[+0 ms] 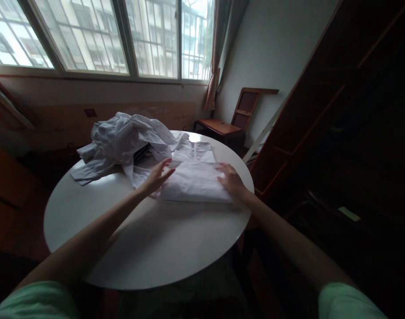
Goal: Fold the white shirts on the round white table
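On the far left of the round white bench (pixel 99 248) lies a crumpled heap of white garments (pixel 122 141), with something dark half hidden under it; the light is too dim to say what. Just right of that heap, your left hand (pixel 157 177) reaches in with fingers straight and held together, its edge against the left side of the folded white cotton shirt (pixel 195 179). The shirt lies flat near the bench's far right rim, collar away from you. Your right hand (pixel 230 179) rests spread and flat on its right edge. You seem to be squaring the finished fold. The next move likely calls for even pressure from both sides, so the layers stay aligned.
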`<state>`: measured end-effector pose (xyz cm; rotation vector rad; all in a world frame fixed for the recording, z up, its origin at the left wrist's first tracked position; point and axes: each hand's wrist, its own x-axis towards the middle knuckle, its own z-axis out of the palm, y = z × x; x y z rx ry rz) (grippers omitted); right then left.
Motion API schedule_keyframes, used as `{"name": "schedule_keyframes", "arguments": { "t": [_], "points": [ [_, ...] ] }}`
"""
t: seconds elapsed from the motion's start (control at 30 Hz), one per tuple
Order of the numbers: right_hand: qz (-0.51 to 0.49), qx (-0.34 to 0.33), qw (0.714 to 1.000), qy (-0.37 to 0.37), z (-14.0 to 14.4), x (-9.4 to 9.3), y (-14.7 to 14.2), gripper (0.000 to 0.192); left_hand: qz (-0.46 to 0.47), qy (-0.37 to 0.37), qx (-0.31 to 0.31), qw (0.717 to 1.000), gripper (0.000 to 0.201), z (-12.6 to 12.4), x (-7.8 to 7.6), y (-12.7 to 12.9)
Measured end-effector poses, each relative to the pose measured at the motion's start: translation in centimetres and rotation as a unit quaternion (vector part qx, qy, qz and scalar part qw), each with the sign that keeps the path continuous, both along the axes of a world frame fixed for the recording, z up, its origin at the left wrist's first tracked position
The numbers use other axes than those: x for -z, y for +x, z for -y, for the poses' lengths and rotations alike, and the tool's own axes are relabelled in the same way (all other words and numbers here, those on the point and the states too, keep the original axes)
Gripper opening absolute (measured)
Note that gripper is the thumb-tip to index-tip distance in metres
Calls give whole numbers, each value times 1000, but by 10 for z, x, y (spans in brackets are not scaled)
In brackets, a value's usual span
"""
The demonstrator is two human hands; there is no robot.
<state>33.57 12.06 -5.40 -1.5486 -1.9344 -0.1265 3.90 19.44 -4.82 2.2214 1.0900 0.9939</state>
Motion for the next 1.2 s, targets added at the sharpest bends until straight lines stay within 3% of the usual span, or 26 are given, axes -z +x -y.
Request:
{"name": "schedule_keyframes", "arguments": {
  "t": [0.1,0.17,0.3,0.53,0.63,0.73,0.8,0.87,0.97,1.0,1.03,1.1,1.17,1.2],
  "points": [
    [51,-114,989,-76,37,4,-8,29,-119,11,138,983,59,34,3,-22],
    [87,-142,981,-97,57,7,-10,39,-198,47,166,965,62,49,7,-31],
    [122,-139,978,-101,76,7,-9,51,-238,116,147,953,58,58,13,-35],
    [124,-65,987,-73,78,-3,-16,33,-151,178,135,963,25,58,10,-30],
    [112,-7,991,-69,79,-15,-20,21,-126,179,119,968,20,54,-5,-30],
    [91,14,995,-30,91,-31,-32,17,-109,184,114,970,18,52,-32,-37],
    [78,-27,997,-7,109,-36,-46,16,-116,176,118,970,16,54,-50,-51],
    [65,-110,991,-29,130,-37,-63,17,-142,141,130,971,14,60,-62,-69],
    [16,-270,951,-146,151,-35,-77,26,-215,23,190,958,14,71,-64,-94],
    [-17,-294,938,-182,152,-35,-75,30,-239,-21,211,948,16,73,-62,-100],
    [-59,-293,932,-205,150,-35,-70,34,-253,-55,220,940,19,74,-60,-102],
    [-165,-216,940,-205,134,-35,-49,36,-254,-69,199,944,25,73,-55,-97],
    [-284,-115,937,-169,108,-33,-19,40,-226,-16,160,961,30,72,-52,-80],
    [-356,-70,919,-152,92,-32,-3,45,-212,17,152,965,33,71,-51,-67]
  ]
}}
